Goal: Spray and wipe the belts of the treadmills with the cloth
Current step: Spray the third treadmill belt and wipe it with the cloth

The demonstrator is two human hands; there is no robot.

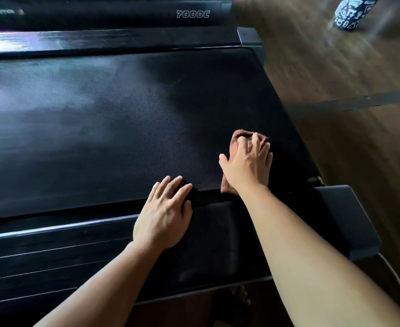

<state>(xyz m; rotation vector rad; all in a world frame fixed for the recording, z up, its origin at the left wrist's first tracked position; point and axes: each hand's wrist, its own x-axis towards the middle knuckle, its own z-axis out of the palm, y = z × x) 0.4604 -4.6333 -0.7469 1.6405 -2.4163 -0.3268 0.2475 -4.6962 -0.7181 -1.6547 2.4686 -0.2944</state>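
A black textured treadmill belt fills most of the view, with pale hazy patches across its left and middle. My right hand presses a folded reddish-brown cloth flat onto the belt near its right end. My left hand lies palm down with fingers spread, half on the belt's near edge and half on the black side rail. It holds nothing. No spray bottle that I can identify is in my hands.
A second treadmill marked 7000C stands beyond the far rail. Wooden floor lies to the right, with a blue-and-white patterned object at the top right. A white cable runs by the grey end cap.
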